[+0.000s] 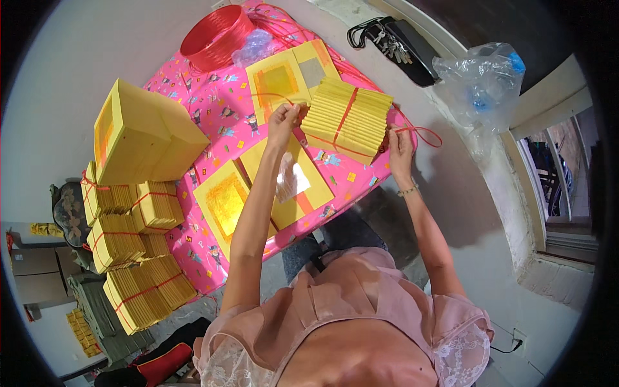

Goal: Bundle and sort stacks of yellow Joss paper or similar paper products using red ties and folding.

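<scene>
A bundle of folded yellow paper [325,122] lies tilted near the table's right corner, with red plastic cord [346,116] running across it both ways. At its left side my left hand [285,122] is closed in a pinch on the cord, and a loose end sticks out to the left. My right hand [400,149] is by the bundle's right edge, its fingers closed on another length of the same cord, which loops out to the right. Under and beside my left forearm are flat yellow sheets [316,174] with gold and silver patches.
A pink patterned cloth [222,119] covers the table. A red cord coil [216,39] sits at the back. Left stand a tall yellow paper stack [148,138] and several tied bundles [138,297]. A black pouch with keys [400,48] and a clear plastic bag [480,84] are on the right ledge.
</scene>
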Demonstrator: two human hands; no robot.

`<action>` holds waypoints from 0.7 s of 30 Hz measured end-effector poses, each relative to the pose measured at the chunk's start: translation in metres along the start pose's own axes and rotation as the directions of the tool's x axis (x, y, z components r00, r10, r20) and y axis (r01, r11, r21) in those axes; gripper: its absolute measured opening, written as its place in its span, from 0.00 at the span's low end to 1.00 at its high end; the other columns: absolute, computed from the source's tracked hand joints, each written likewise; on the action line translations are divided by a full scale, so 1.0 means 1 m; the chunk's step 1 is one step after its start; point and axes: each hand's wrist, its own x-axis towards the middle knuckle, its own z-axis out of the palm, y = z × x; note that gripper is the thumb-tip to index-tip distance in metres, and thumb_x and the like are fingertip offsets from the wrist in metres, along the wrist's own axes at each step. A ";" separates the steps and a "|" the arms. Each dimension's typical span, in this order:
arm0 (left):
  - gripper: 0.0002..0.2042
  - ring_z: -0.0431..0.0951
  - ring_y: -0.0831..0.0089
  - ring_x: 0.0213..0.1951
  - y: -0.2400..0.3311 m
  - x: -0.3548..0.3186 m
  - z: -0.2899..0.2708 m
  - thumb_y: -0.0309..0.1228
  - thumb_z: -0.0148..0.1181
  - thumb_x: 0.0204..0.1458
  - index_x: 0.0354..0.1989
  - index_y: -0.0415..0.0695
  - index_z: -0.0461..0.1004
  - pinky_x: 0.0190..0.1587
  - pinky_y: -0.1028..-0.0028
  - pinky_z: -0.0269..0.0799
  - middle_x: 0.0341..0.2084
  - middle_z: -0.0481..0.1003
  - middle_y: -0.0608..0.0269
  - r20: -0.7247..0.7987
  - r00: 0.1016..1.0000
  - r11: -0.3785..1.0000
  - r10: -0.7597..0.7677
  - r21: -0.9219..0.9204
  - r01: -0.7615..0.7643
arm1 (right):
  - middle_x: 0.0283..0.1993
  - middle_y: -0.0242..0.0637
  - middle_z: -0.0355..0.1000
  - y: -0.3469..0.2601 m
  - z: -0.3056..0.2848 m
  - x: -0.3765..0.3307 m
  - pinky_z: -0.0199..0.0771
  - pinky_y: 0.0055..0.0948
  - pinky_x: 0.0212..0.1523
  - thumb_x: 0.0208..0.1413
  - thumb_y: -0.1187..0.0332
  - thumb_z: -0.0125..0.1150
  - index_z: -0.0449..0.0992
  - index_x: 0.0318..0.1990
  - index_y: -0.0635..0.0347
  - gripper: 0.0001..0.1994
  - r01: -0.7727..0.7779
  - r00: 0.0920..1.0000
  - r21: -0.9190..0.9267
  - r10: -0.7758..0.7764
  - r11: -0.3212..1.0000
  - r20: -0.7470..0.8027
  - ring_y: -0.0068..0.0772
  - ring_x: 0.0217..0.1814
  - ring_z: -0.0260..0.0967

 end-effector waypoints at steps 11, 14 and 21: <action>0.10 0.70 0.86 0.28 -0.016 0.005 0.047 0.37 0.51 0.63 0.32 0.46 0.66 0.32 0.81 0.68 0.28 0.73 0.71 0.011 1.000 0.974 -0.002 -0.226 0.005 | 0.59 0.41 0.67 -0.017 0.022 0.029 0.61 0.25 0.59 0.66 0.73 0.44 0.66 0.55 0.66 0.13 0.159 0.981 0.189 -0.134 0.969 -0.137 0.26 0.59 0.63; 0.09 0.71 0.85 0.29 -0.016 -0.010 0.050 0.37 0.51 0.63 0.33 0.46 0.66 0.32 0.81 0.68 0.29 0.74 0.69 -0.011 0.999 0.960 0.049 -0.274 -0.050 | 0.55 0.38 0.70 -0.018 0.018 0.030 0.64 0.23 0.55 0.67 0.72 0.43 0.68 0.49 0.66 0.10 0.229 0.968 0.177 -0.205 0.957 -0.146 0.24 0.54 0.65; 0.09 0.72 0.83 0.28 -0.026 -0.004 0.039 0.36 0.51 0.63 0.34 0.44 0.68 0.32 0.80 0.68 0.29 0.76 0.68 -0.149 0.988 0.995 0.043 -0.087 -0.056 | 0.37 0.31 0.70 0.004 0.009 0.038 0.65 0.22 0.45 0.66 0.66 0.48 0.69 0.42 0.65 0.10 0.110 0.987 0.164 -0.089 0.980 -0.133 0.19 0.42 0.64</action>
